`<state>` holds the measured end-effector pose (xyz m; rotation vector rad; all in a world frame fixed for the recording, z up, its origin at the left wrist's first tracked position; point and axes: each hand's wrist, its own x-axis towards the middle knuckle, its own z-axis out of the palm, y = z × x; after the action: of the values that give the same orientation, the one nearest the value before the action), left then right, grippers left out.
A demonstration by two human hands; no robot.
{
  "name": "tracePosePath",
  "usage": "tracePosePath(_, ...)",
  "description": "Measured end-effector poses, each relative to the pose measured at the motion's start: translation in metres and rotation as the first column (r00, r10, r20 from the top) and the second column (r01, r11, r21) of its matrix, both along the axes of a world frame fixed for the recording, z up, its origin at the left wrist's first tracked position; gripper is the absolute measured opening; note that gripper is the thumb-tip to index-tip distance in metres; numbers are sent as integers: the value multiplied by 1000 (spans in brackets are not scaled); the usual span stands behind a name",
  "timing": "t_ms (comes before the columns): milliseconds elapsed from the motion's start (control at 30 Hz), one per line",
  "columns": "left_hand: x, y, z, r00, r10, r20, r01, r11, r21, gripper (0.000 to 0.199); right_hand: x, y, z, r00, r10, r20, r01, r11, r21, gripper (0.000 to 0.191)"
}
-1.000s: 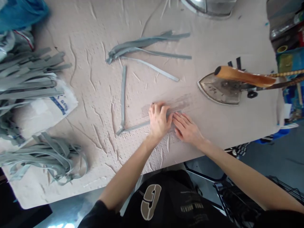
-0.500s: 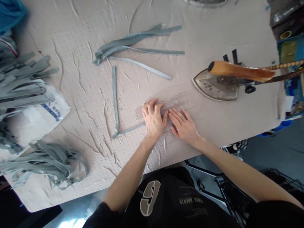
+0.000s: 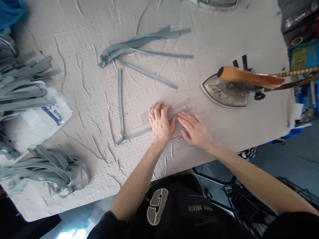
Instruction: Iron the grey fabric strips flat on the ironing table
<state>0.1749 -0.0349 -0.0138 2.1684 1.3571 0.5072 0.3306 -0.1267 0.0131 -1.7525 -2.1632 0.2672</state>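
Note:
A narrow grey fabric strip (image 3: 120, 103) lies bent at a corner on the cloth-covered table, one arm of it running under my left hand (image 3: 160, 123). That hand presses down with its fingers apart and slightly curled. Close beside it on the right, my right hand (image 3: 194, 130) rests on the strip's hidden end, fingers stretched out and slightly blurred. Where the strip ends beneath the hands cannot be made out. To the right of my hands, an iron (image 3: 224, 89) with a wooden handle stands on the table.
A bunch of grey strips (image 3: 134, 43) lies beyond my hands. More strips are heaped at the left (image 3: 50, 169), near a white plastic bag (image 3: 37, 122). Part of another iron (image 3: 216, 4) shows at the top edge. The table's near edge (image 3: 99, 198) runs before my body.
One loose strip of the far bunch has swung slightly toward me at its free end. My right hand has shifted slightly, while my left hand stays in nearly the same place.

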Motion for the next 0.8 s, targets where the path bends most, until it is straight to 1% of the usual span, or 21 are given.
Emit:
tracePosePath(67,0,0,-1,1000,2,4,-2,1000,11,46,26,15,34,999,-30,35,29,999,38,41)
tracePosePath(100,0,0,-2,1000,4,4,-4,1000,17,46,41,24,53,992,-95,85,91,995,51,39)
tracePosePath(133,0,0,-2,1000,7,5,-7,1000,21,46,58,34,71,970,-185,155,182,983,34,40)
tracePosePath(167,1,0,-2,1000,9,5,-9,1000,22,47,75,43,86,931,-280,233,286,958,9,46)
tracePosePath(200,1,0,-3,1000,11,7,-12,1000,22,48,92,53,98,881,-349,319,381,924,-43,56)
tracePosePath(233,1,0,-3,1000,13,8,-14,1000,20,48,108,62,106,828,-396,397,469,877,-103,67)
tracePosePath(267,2,0,-3,1000,14,8,-15,1000,17,50,123,70,109,772,-437,462,560,811,-169,79)
tracePosePath(300,2,0,-4,1000,16,8,-16,1000,15,51,137,76,108,724,-460,514,636,733,-241,88)
tracePosePath(333,3,0,-4,1000,19,8,-19,1000,17,53,148,82,104,694,-467,548,687,658,-310,93)
tracePosePath(367,3,0,-4,1000,24,6,-24,999,22,55,157,85,99,680,-467,566,713,601,-361,96)
tracePosePath(400,4,0,-4,1000,30,4,-31,999,29,57,163,87,94,683,-459,568,716,573,-399,96)
tracePosePath(433,4,0,-4,999,38,2,-38,999,36,59,166,88,90,694,-450,562,708,567,-421,95)
tracePosePath(467,5,-1,-5,999,45,1,-45,998,39,60,164,86,89,710,-437,552,692,580,-431,94)
tracePosePath(500,6,-1,-5,999,51,0,-51,998,38,61,160,83,89,729,-420,541,671,595,-443,95)
tracePosePath(533,6,-1,-4,999,55,0,-55,998,34,61,152,80,92,740,-405,536,659,596,-459,96)
tracePosePath(667,7,-1,-5,999,49,3,-49,998,33,63,104,64,108,793,-301,530,594,577,-560,102)
tracePosePath(733,7,-1,-5,999,45,13,-46,998,35,64,82,59,110,805,-246,540,568,581,-583,106)
tracePosePath(800,6,-1,-6,999,43,26,-44,999,30,64,68,56,108,807,-196,557,550,594,-588,106)
